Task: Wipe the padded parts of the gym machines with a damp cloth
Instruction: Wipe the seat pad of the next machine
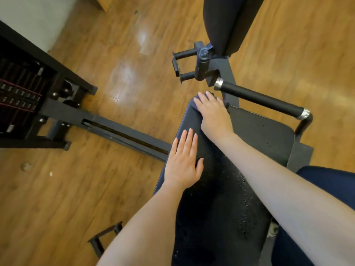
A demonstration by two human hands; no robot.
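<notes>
Padding on the seat (221,198) fills the lower middle of our view, a long dark cushion running away from us, and it is where we are working now. Water beads speckle its near half, so we judge that stretch wetted but perhaps not yet wiped dry, while the far end under our hand looks smoother. Beyond it the upright back pad (228,22) hangs at the top of the view; we see no droplets or streaks on it, so we take it as yet to be done, though we cannot be sure. A foam-covered handle (259,98) juts to the right of the seat, and it may also need a pass. The weight stack (21,100) at the left is bare metal and no part of our job.

Our left hand (184,160) lies flat on the cushion's left edge, fingers straight and close together, steadying. Our right hand (213,112) presses down at the far tip of the seat, fingers curled over the damp cloth (196,105), of which only a small bluish fold shows beneath the fingers
</notes>
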